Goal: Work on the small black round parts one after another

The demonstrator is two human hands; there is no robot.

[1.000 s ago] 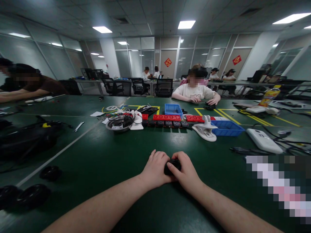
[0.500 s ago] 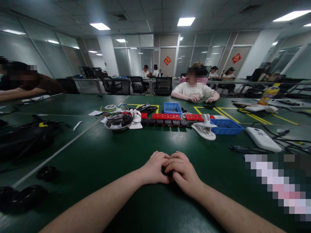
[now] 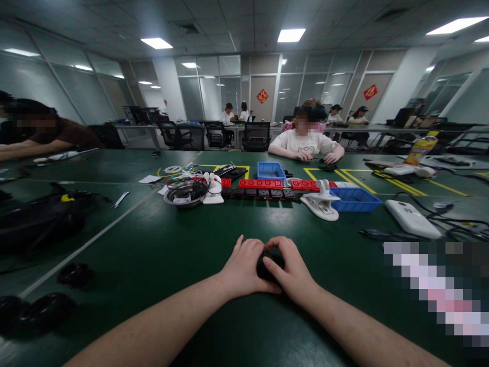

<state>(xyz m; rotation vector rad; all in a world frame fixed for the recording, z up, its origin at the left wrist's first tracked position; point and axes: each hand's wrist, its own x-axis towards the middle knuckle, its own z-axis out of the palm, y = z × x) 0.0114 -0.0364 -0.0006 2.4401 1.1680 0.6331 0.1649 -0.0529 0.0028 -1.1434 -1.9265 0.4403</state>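
A small black rounded object is between my two hands, low over the green table near its front middle. My left hand wraps round its left side, with the thumb beneath the near edge. From the right, my right hand curves over it, its thumb on the near top and its fingers on the far side. Part of the object is hidden by the fingers, so its kind cannot be made out.
Ahead lie a metal bowl of cables, a red strip of blocks, a white clamp and a blue bin. Black rolls lie at left, a white device at right. A person sits opposite.
More of the black object shows between my hands. My right hand's fingers have moved to its far side and its thumb onto the top; my left thumb reaches further right.
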